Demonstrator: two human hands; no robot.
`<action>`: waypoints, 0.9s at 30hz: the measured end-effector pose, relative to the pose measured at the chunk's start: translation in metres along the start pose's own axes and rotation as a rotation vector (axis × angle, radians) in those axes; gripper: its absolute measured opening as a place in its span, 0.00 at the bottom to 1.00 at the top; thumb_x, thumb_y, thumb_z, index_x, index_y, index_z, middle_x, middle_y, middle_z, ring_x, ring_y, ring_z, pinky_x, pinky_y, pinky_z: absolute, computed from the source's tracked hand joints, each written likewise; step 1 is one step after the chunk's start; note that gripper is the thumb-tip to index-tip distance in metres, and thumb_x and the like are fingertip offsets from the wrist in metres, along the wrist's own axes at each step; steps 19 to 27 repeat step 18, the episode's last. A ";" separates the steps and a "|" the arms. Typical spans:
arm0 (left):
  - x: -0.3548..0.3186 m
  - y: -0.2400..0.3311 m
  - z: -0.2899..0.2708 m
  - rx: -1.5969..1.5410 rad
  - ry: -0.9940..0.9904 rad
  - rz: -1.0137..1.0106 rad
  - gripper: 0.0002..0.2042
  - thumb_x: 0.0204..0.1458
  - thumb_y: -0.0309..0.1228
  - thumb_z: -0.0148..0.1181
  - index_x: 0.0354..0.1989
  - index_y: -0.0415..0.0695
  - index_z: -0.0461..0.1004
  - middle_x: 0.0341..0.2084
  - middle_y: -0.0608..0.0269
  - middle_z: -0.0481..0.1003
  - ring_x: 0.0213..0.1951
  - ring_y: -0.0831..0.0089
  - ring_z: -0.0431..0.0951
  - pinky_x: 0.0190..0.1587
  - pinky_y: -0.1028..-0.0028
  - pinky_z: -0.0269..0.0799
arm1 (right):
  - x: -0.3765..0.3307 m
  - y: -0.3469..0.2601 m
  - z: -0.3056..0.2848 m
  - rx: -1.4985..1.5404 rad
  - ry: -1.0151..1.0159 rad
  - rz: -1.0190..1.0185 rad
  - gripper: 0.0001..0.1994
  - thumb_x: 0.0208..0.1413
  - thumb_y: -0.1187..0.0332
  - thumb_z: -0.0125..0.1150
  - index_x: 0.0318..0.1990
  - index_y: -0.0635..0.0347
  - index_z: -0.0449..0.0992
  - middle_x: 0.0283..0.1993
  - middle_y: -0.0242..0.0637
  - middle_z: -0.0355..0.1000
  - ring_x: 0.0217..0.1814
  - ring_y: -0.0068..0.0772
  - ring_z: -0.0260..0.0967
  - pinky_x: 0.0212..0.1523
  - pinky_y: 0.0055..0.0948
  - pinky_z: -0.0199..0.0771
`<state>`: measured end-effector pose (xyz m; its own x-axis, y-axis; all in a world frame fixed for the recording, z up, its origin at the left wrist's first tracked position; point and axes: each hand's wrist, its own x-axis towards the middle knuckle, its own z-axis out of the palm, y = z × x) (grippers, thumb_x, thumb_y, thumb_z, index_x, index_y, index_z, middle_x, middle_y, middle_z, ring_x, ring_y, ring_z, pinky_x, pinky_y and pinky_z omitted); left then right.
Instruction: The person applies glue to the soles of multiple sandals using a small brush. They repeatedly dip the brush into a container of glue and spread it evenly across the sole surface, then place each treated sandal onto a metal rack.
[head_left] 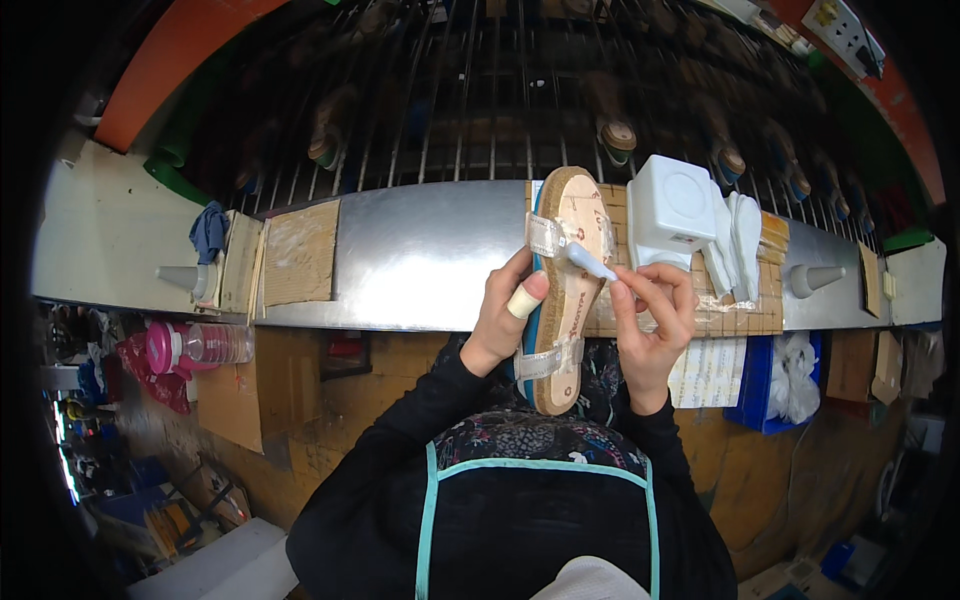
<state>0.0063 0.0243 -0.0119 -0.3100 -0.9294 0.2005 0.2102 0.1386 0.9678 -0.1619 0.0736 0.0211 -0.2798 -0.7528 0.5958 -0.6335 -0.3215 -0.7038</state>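
In front of me a sandal (577,300) stands with its long side up and down in the view. It has a cork edge, a tan footbed, a blue outer side and clear-wrapped straps. My left hand (508,312) grips its left side, with pale tape round the thumb. My right hand (655,325) pinches a slim pale-blue tool (590,262), whose wide end lies over the upper strap area of the footbed. I cannot make out the tool's exact kind. Beyond my right hand stands a white plastic container (675,205), with white sole-shaped pieces (740,245) beside it.
A metal worktop (430,250) bears a cardboard sheet (300,252) at left and a taped cardboard mat (720,318) at right. Grey cones (812,280) stand at both ends. Beyond, several shoes lie on a rod conveyor (490,130). A blue bin (760,385) holds plastic bags.
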 end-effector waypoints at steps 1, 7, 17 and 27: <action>0.000 0.000 -0.001 0.017 0.006 0.022 0.39 0.59 0.60 0.48 0.56 0.28 0.67 0.39 0.47 0.79 0.40 0.66 0.82 0.44 0.71 0.76 | 0.002 0.000 0.001 -0.005 -0.002 -0.003 0.10 0.48 0.71 0.71 0.41 0.54 0.85 0.39 0.29 0.72 0.27 0.19 0.63 0.45 0.25 0.54; 0.001 0.001 -0.009 0.134 0.003 0.054 0.39 0.58 0.60 0.49 0.56 0.27 0.67 0.33 0.49 0.81 0.35 0.67 0.83 0.38 0.72 0.76 | 0.016 0.000 0.009 -0.024 -0.004 -0.031 0.10 0.48 0.71 0.71 0.40 0.54 0.85 0.38 0.29 0.71 0.27 0.19 0.64 0.45 0.27 0.53; 0.003 0.003 -0.012 0.057 -0.058 -0.066 0.44 0.54 0.66 0.49 0.58 0.30 0.65 0.44 0.48 0.76 0.44 0.67 0.79 0.47 0.72 0.73 | 0.034 0.012 0.012 0.173 -0.068 0.001 0.09 0.49 0.71 0.71 0.39 0.55 0.85 0.38 0.29 0.72 0.30 0.21 0.64 0.47 0.31 0.55; 0.002 0.005 -0.016 0.040 -0.089 -0.128 0.46 0.52 0.69 0.49 0.59 0.31 0.63 0.49 0.49 0.74 0.49 0.67 0.77 0.52 0.72 0.72 | 0.034 0.014 0.010 0.203 -0.109 0.015 0.08 0.50 0.70 0.71 0.39 0.54 0.85 0.40 0.29 0.72 0.33 0.23 0.65 0.50 0.36 0.57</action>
